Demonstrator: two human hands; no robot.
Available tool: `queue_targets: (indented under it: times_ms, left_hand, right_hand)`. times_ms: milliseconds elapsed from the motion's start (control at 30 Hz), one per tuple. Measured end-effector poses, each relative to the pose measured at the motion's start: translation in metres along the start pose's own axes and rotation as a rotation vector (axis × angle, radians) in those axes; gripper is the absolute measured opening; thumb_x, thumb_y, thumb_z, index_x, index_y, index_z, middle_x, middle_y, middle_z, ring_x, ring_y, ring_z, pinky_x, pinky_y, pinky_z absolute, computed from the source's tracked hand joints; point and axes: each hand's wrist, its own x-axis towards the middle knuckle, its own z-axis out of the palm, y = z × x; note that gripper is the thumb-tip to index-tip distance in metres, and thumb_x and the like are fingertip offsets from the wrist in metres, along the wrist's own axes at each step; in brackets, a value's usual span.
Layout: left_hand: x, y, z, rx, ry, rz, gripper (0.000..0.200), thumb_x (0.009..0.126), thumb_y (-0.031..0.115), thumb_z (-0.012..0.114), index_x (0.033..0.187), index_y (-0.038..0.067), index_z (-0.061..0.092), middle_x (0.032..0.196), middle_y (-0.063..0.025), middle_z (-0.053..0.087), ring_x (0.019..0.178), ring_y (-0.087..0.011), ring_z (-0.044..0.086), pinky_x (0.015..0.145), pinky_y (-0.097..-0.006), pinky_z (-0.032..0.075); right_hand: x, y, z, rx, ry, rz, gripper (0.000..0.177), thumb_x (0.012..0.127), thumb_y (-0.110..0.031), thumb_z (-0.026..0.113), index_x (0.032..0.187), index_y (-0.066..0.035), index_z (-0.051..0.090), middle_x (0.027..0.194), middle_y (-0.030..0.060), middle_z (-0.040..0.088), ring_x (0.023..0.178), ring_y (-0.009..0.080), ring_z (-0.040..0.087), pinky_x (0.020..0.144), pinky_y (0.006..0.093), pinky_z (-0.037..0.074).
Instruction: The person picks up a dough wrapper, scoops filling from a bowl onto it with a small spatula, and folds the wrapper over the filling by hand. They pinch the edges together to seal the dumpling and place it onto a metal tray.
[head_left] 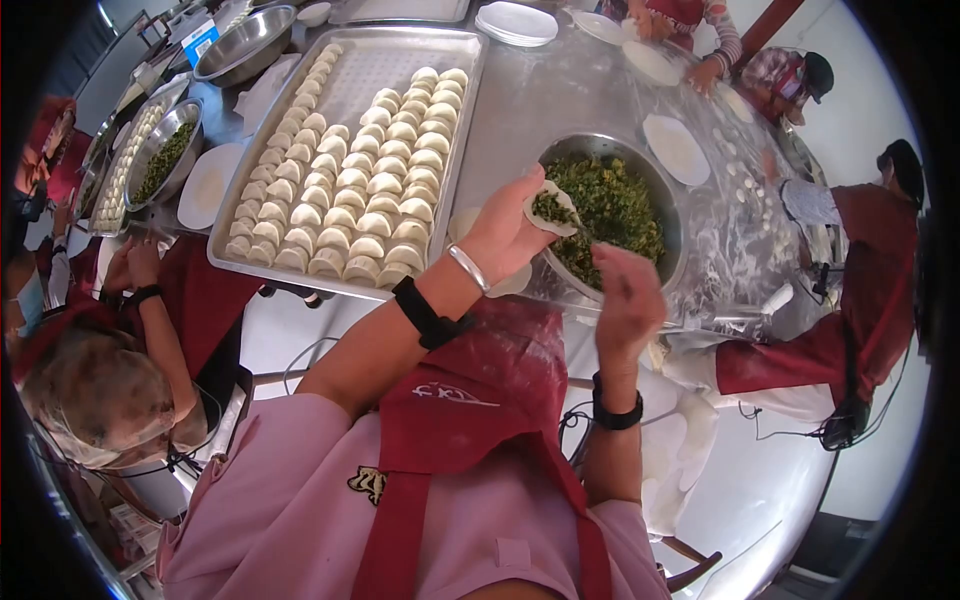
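My left hand (505,222) holds a round dumpling wrapper (534,214) with a small heap of chopped green filling (552,207) on it. My right hand (628,292) is closed around a thin utensil (580,228) whose end reaches the filling on the wrapper; its exact kind is hard to make out. Below both hands stands a metal bowl (680,235) of green filling. To the left lies a large metal tray (462,110) with rows of folded dumplings (350,180). Pale wrappers (515,282) lie partly hidden under my left wrist.
White plates (518,24) stand at the far edge, another plate (677,148) right of the bowl. The floured metal table (735,255) holds dough pieces at right. A second filling bowl (165,155) stands left. Co-workers in red aprons sit on both sides and opposite.
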Motion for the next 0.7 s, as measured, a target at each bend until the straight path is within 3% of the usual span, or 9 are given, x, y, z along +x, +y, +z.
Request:
queue_targets:
  times_ms: [100,233,433,700]
  left_hand:
    - [-0.007,-0.001,0.002,-0.009,0.013,-0.004,0.038,0.107,0.029,0.036,0.131,0.002,0.045,0.127,-0.0144,0.055,0.118,-0.0273,0.055,0.106,-0.0445,0.043]
    - [-0.017,0.0,0.012,-0.003,0.007,-0.031,0.037,0.107,0.029,0.037,0.131,0.001,0.044,0.128,-0.0155,0.053,0.121,-0.0283,0.053,0.107,-0.0456,0.043]
    - [-0.032,-0.003,0.015,0.057,0.038,-0.053,0.036,0.107,0.028,0.036,0.127,0.0,0.045,0.127,-0.0155,0.054,0.12,-0.0283,0.054,0.107,-0.0464,0.044]
    - [-0.036,-0.002,0.007,0.054,0.03,-0.072,0.04,0.107,0.031,0.037,0.129,-0.002,0.047,0.125,-0.0152,0.056,0.119,-0.0265,0.055,0.106,-0.045,0.044]
  right_hand:
    - [0.007,-0.006,-0.011,0.571,0.164,0.443,0.016,0.094,-0.002,0.06,0.106,0.007,0.066,0.094,0.0161,0.07,0.088,0.0274,0.072,0.081,0.0321,0.058]
    - [0.014,-0.008,-0.018,0.784,0.169,0.644,0.023,0.097,-0.008,0.057,0.109,0.012,0.061,0.096,0.0197,0.068,0.084,0.0303,0.072,0.075,0.0346,0.062]
    - [0.008,0.02,-0.008,0.848,0.171,0.775,0.023,0.097,-0.007,0.055,0.11,0.011,0.059,0.095,0.0214,0.067,0.082,0.0307,0.072,0.072,0.0346,0.063]
    - [0.012,0.018,-0.019,0.842,0.141,0.792,0.024,0.096,-0.006,0.055,0.111,0.012,0.058,0.095,0.0225,0.067,0.081,0.032,0.072,0.071,0.0341,0.062]
